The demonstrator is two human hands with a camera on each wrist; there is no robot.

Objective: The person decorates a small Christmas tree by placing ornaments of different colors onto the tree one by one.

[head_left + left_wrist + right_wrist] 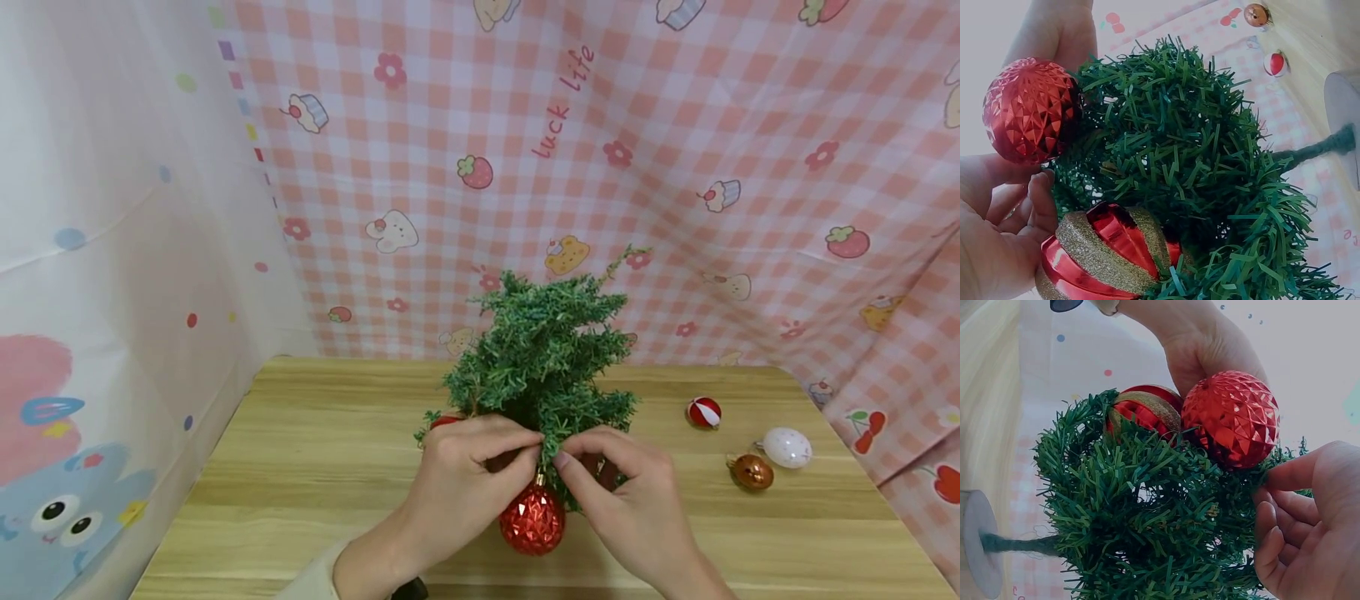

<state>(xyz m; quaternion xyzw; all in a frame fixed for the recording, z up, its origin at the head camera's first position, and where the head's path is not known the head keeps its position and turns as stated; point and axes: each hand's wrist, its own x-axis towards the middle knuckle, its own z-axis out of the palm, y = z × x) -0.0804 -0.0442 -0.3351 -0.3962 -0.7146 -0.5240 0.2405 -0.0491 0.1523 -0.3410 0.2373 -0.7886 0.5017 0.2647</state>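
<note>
A small artificial Christmas tree (551,358) stands in the middle of the table. At its front hangs a red faceted bauble (532,521) with a gold cap. Just above that cap, my left hand (468,467) pinches the bauble's hanger between thumb and index finger; the fingers partly hide it. My right hand (633,500) pinches the tip of a green branch (553,429) right beside it, thumb against fingers. A red and gold glitter-striped bauble (1110,250) sits among the branches near the left hand in the left wrist view.
On the table's right side lie a red and white bauble (704,412), a white speckled bauble (787,447) and a copper-coloured bauble (752,472). The tree's round pale base (979,544) shows in the right wrist view. A pink checked curtain (420,167) hangs behind the wooden table (300,467).
</note>
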